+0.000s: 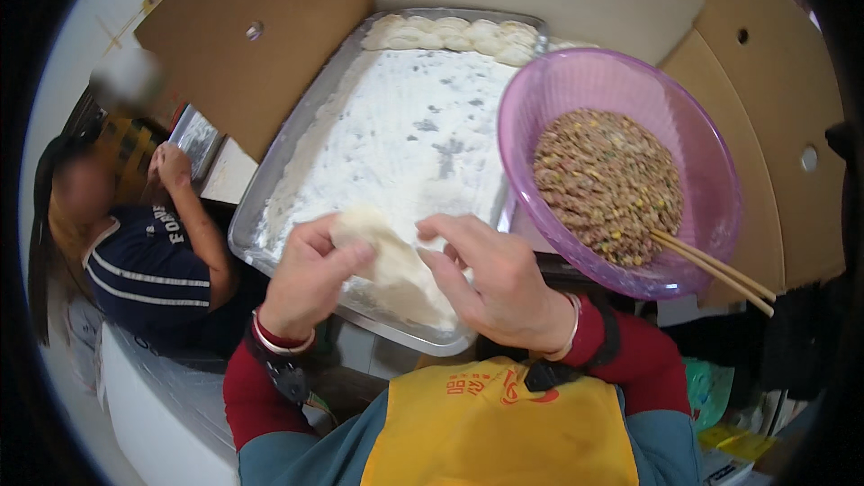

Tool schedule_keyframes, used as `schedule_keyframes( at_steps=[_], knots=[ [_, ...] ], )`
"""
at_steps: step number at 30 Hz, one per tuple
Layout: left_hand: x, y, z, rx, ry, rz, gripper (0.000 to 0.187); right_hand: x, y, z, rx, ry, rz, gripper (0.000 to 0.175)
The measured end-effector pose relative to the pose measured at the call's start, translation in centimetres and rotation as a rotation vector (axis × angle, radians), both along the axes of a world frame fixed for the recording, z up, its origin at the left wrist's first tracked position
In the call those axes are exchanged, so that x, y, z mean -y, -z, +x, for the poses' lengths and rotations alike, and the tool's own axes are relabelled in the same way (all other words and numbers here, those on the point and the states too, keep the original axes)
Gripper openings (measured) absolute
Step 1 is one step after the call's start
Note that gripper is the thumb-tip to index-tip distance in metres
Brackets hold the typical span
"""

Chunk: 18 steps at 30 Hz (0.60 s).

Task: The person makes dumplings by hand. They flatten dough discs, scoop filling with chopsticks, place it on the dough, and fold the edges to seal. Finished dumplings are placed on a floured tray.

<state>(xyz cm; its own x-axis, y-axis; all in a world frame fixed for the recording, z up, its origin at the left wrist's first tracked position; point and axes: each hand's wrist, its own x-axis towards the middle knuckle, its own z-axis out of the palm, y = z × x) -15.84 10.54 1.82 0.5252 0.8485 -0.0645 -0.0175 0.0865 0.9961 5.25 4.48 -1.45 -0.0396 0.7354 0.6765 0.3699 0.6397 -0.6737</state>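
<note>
Between the thumb and fingers of my left hand (312, 268) is a pale piece of dough (364, 226), blurred, over the near part of a floured metal tray (317, 91). My right hand (496, 280) is just to the right of it, thumb and forefinger apart, with nothing visible between them. Filled dumplings (449, 34) lie packed in rows along the tray's far edge. To the right, a purple plastic bowl (607, 71) holds minced filling (607, 175) with yellow and green bits. A pair of wooden chopsticks (722, 270) stands in the filling and leans over the bowl's near right rim.
Cardboard panels (263, 34) stand around the tray's left and far sides and beyond the bowl. At the left sits another person (155, 256), hands together near a small tray (197, 145). The bowl overlaps the big tray's right edge.
</note>
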Motion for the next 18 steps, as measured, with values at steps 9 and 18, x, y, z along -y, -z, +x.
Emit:
schedule_keyframes(
  at_steps=[9, 18],
  knots=[
    [-2.4, 0.6, 1.3, 0.066, -0.129, -0.148, 0.031, 0.6, 1.4, 1.6, 0.327, -0.07, 0.199, 0.013],
    [-2.6, -0.6, 3.8, -0.368, 0.101, 0.329, 0.024, 4.2, 0.6, 4.1, 0.053, -0.146, -0.044, 0.005]
  ],
)
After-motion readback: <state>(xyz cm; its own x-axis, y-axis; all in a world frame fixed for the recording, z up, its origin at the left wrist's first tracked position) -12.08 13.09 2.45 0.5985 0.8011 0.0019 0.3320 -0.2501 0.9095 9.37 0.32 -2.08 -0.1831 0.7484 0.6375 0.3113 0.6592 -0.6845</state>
